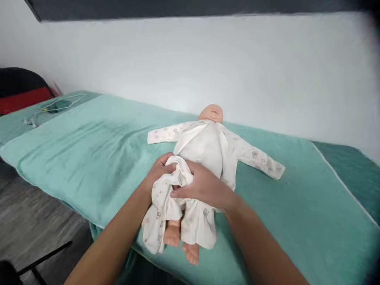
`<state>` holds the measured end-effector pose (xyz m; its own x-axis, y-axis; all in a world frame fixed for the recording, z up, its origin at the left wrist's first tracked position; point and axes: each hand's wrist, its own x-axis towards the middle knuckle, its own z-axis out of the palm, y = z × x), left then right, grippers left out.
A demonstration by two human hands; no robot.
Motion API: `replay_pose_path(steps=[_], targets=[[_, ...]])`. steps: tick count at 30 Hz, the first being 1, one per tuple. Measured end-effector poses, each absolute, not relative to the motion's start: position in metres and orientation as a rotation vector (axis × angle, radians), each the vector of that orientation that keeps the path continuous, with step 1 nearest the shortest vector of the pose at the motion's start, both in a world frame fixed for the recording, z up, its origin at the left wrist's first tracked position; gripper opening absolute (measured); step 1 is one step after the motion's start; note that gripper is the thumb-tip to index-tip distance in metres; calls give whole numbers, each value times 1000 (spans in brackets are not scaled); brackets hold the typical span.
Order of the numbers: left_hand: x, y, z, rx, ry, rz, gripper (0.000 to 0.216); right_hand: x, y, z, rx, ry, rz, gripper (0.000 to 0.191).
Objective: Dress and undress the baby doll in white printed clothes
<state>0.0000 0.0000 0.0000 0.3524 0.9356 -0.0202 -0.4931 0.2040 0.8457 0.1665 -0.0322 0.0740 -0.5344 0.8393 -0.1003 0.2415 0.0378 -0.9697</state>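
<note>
A baby doll (211,112) lies face up, its head toward the wall and its bare feet toward me. It wears a white printed long-sleeved top (230,146), lying open over a plain white layer on the belly. Both sleeves spread outward, the hands inside hidden. White printed baby pants (198,226) cover the legs, the feet showing at the cuffs. My left hand (159,173) pinches the bunched waist of the pants from the left. From the other side, my right hand (208,186) grips the same bunched cloth, thumb on top.
Green towelling (89,146) covers the table under the doll, with its near edge close to the feet. A white wall (184,63) stands behind. At the far left are a thin cord (63,109) and a black and red chair (25,89).
</note>
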Motion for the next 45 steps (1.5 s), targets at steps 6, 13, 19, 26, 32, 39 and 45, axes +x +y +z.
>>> replay_pose_path(steps=[6,13,19,26,32,39,45], targets=[[-7,-3,0,876,576,1066,37,176,-33,78,-1051,-1913,1549,44],[-7,-10,12,811,501,1023,37,179,-30,73,-1056,-1886,1601,19],[-8,-9,15,801,520,1054,39,178,-26,70,-1089,-1700,1582,11],[-8,-4,6,998,624,990,49,175,-23,63,-1132,-1306,1530,9],[-9,-5,5,1074,597,826,56,175,-23,56,-1108,-1088,1599,20],[-7,-5,4,740,581,1021,41,180,-24,63,-1068,-1153,1709,18],[-8,-6,11,708,487,1079,27,184,-24,71,-866,-1447,1945,38]])
